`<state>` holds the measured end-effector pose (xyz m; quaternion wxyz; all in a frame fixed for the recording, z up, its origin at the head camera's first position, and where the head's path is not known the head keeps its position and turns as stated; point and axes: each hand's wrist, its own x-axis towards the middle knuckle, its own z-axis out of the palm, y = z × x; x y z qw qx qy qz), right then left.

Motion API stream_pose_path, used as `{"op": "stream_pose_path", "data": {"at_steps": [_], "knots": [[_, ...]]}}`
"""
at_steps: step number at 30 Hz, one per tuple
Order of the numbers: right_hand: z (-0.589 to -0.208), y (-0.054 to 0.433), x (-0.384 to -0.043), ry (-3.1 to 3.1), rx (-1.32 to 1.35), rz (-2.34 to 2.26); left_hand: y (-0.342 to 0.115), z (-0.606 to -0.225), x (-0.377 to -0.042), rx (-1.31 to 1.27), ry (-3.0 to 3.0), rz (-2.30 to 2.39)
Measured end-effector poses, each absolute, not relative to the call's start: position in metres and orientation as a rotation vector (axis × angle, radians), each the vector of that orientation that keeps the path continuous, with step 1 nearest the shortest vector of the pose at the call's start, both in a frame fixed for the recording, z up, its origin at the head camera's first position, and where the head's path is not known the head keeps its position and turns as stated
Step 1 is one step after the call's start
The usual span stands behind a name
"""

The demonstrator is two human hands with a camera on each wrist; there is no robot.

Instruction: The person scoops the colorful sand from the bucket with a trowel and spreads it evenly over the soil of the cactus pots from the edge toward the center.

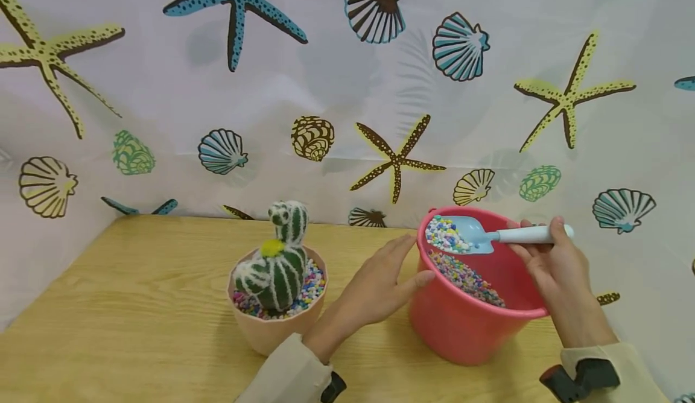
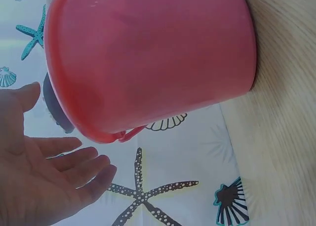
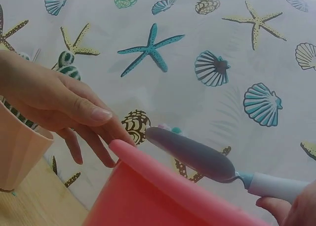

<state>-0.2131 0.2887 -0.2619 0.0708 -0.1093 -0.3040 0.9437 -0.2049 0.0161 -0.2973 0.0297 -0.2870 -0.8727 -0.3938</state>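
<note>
My right hand point(image 1: 559, 264) grips the white handle of a small blue trowel point(image 1: 478, 234), held over the mouth of a pink bucket point(image 1: 467, 330). Multicoloured pebbles point(image 1: 445, 234) lie on the trowel's blade, and more pebbles point(image 1: 467, 276) are inside the tilted bucket. In the left wrist view, the left hand point(image 2: 54, 171) has its fingers extended beside the bucket's rim point(image 2: 74, 117), with a gap showing there. To the left stands a peach pot point(image 1: 266, 333) with a knitted cactus point(image 1: 279, 270) bedded in coloured pebbles. The left forearm passes close to this pot.
A light wooden table point(image 1: 136, 306) carries the pot and the bucket. Behind it hangs a white cloth point(image 1: 336, 83) printed with starfish and shells, which also runs along the left and right sides.
</note>
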Motion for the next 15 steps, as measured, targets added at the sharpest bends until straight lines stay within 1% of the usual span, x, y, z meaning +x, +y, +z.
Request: {"op": "stream_pose_path", "data": {"at_steps": [8,15], "knots": [[-0.260,0.288,-0.209,-0.838,-0.290,2.883,0.002,-0.290,-0.197,-0.850,-2.711,-1.171],[-0.261,0.277,-0.202,-0.839,-0.227,2.939,-0.016,-0.291,-0.184,-0.809,-2.663,-1.147]]}}
